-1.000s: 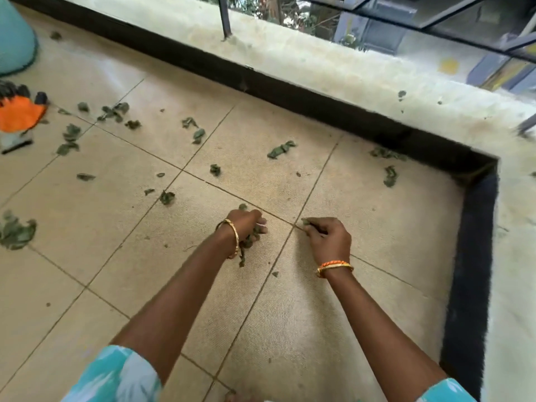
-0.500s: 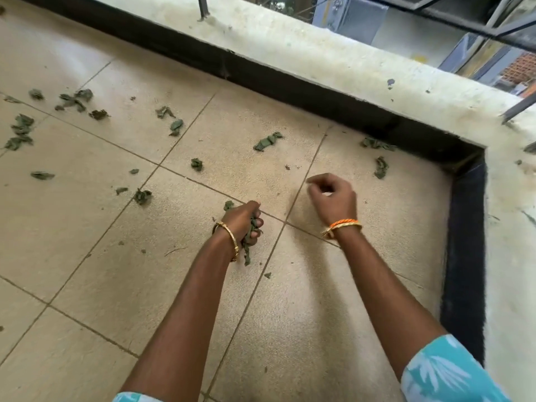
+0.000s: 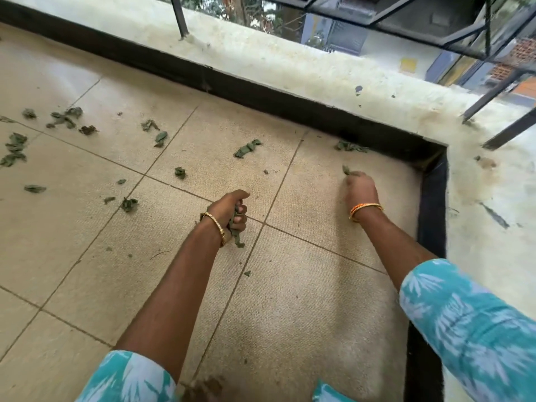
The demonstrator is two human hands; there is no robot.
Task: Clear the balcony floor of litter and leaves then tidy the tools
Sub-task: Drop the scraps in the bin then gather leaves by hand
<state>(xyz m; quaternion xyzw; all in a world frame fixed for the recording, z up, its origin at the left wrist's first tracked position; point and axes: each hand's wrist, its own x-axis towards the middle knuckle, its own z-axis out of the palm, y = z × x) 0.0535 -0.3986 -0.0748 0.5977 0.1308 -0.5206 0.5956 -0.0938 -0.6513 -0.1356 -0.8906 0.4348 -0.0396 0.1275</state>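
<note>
Leaves [image 3: 236, 224] are bunching in my left hand [image 3: 229, 211] while my right hand [image 3: 359, 187] is pinching one [image 3: 345, 169] off the floor [image 3: 304, 285], next reaching for those [image 3: 349, 146] by the wall.

left hand [image 3: 229, 211] gripping leaves [image 3: 237, 237], right hand [image 3: 361, 188] pinching leaf [image 3: 345, 169]
</note>
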